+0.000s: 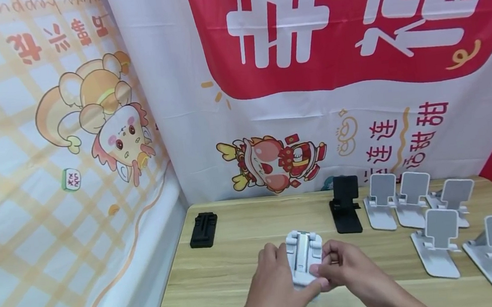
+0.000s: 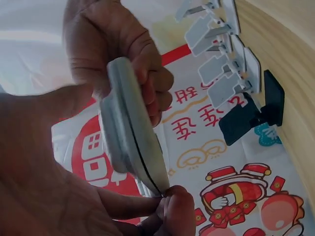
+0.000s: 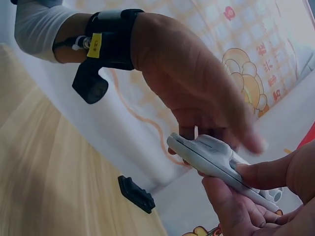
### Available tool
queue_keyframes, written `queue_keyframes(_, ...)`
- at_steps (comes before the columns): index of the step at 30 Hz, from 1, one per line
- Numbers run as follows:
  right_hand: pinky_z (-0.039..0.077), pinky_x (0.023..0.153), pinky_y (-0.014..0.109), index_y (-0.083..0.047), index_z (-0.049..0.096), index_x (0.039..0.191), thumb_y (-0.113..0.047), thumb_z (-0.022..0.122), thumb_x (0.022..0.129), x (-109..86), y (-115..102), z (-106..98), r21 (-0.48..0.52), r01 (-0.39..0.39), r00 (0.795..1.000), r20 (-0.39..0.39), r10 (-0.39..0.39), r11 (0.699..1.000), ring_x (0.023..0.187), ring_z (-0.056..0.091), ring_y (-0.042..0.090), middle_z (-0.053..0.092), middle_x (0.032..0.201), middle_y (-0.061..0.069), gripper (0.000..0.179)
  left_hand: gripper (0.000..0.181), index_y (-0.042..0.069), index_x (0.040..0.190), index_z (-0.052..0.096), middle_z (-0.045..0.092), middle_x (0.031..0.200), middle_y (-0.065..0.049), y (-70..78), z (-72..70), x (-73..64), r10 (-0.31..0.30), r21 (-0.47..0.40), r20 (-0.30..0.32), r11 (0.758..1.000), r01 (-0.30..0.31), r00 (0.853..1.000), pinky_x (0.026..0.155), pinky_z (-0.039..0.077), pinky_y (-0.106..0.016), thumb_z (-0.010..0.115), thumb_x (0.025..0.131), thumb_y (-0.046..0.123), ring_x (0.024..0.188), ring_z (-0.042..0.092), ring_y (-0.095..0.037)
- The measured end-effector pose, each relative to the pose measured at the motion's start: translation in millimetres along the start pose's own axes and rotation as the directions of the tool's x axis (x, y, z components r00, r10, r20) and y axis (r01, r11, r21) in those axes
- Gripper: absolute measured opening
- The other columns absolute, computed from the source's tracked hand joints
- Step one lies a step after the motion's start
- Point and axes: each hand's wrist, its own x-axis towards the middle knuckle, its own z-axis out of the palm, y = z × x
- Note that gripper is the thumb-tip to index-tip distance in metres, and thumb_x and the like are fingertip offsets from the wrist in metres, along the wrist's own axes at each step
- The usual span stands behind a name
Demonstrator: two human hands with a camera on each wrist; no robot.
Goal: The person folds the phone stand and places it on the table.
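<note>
A folded white phone stand [image 1: 302,258] is held above the table between both hands, its hinged arm folded against the base. My left hand [image 1: 268,290] has its fingers along the left edge of the stand, and its thumb reaches across the near end. From the other side, my right hand [image 1: 352,268] pinches the stand. The right wrist view shows the right thumb [image 3: 266,174] on the upper face of the stand [image 3: 211,162] and fingers underneath. In the left wrist view, the stand [image 2: 140,132] appears edge-on, with left fingertips [image 2: 177,209] at its lower end.
Several unfolded white phone stands [image 1: 441,227] with grey pads occupy the right side of the wooden table [image 1: 242,280]. Beside them stands an unfolded black phone stand [image 1: 345,208]. A folded black phone stand [image 1: 203,230] lies at the back left. Printed cloths [image 1: 186,104] hang behind and left.
</note>
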Motion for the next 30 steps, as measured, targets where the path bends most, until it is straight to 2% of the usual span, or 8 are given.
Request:
queue_keyframes(4,0.059,0.074,0.036,0.007,0.047,0.111,-0.019,0.070,0.086,1.3,1,2,-0.004,-0.002,1.000,0.005,0.002,1.000,0.079,0.063,0.017,0.062,0.092,0.010,0.043,0.117,-0.001,0.138,0.044,0.037,0.102,-0.003,2.1,5.9,1.9,0.047,0.142,-0.049,0.989,-0.040,0.998,0.066,0.042,-0.028,0.053,0.060,0.086,0.089,0.037,-0.017)
queue_keyframes(12,0.059,0.076,0.038,0.007,0.047,0.114,-0.021,0.068,0.087,4.8,10,2,-0.016,0.028,0.999,0.027,-0.027,0.999,0.082,0.066,0.020,0.064,0.095,0.011,0.044,0.089,0.002,0.129,0.055,0.042,0.095,0.002,-5.9,6.3,11.7,0.078,0.107,-0.042,0.992,-0.074,0.996,0.062,0.043,-0.026,0.071,0.068,0.065,0.084,0.041,-0.013)
queue_keyframes(15,0.058,0.079,0.037,0.008,0.047,0.118,-0.025,0.064,0.091,3.0,17,-7,-0.053,0.064,0.998,0.009,-0.064,0.996,0.087,0.065,0.021,0.064,0.100,0.012,0.046,0.079,0.003,0.120,0.060,0.045,0.092,0.002,-19.7,8.6,22.6,0.108,0.103,-0.125,0.990,-0.095,0.986,0.059,0.043,-0.025,0.076,0.064,0.056,0.081,0.042,-0.013)
queue_keyframes(18,0.056,0.078,0.035,0.005,0.050,0.118,-0.029,0.061,0.092,-0.2,22,-22,-0.186,0.087,0.986,-0.123,-0.111,0.979,0.090,0.063,0.021,0.064,0.101,0.012,0.045,0.069,0.003,0.108,0.063,0.047,0.089,0.000,-47.3,8.7,45.2,0.114,0.104,-0.244,0.990,-0.090,0.963,0.055,0.044,-0.026,0.080,0.059,0.048,0.078,0.044,-0.015)
queue_keyframes(21,0.054,0.076,0.031,0.000,0.054,0.117,-0.031,0.061,0.093,-4.3,27,-50,-0.394,0.061,0.949,-0.261,-0.175,0.917,0.088,0.061,0.018,0.064,0.099,0.008,0.040,0.070,0.001,0.108,0.061,0.047,0.092,-0.004,-85.3,6.8,77.3,0.042,0.097,-0.332,0.995,-0.010,0.942,0.054,0.048,-0.026,0.080,0.058,0.047,0.080,0.045,-0.018)
queue_keyframes(24,0.053,0.073,0.028,-0.002,0.057,0.114,-0.034,0.059,0.094,-10.7,34,-83,-0.582,0.033,0.907,-0.324,-0.268,0.813,0.086,0.060,0.012,0.066,0.098,0.006,0.039,0.076,-0.005,0.111,0.058,0.045,0.098,-0.011,-124.2,4.2,107.0,-0.052,0.085,-0.388,0.992,0.092,0.920,0.057,0.051,-0.028,0.079,0.059,0.046,0.084,0.046,-0.022)
queue_keyframes(26,0.053,0.072,0.026,-0.001,0.058,0.113,-0.035,0.059,0.095,-16.0,40,-106,-0.662,0.014,0.880,-0.347,-0.324,0.749,0.083,0.059,0.006,0.067,0.098,0.005,0.038,0.076,-0.008,0.109,0.058,0.044,0.101,-0.015,-145.7,2.5,123.3,-0.100,0.080,-0.410,0.986,0.145,0.907,0.058,0.052,-0.030,0.080,0.059,0.046,0.087,0.046,-0.024)
queue_keyframes(30,0.053,0.066,0.025,0.002,0.058,0.108,-0.031,0.057,0.096,-23.4,51,-145,-0.751,-0.031,0.826,-0.391,-0.406,0.660,0.075,0.052,-0.007,0.067,0.092,0.007,0.035,0.064,-0.006,0.092,0.062,0.046,0.099,-0.018,-175.4,-1.4,150.1,-0.129,0.133,-0.430,0.970,0.204,0.894,0.060,0.050,-0.036,0.080,0.060,0.047,0.086,0.046,-0.028)
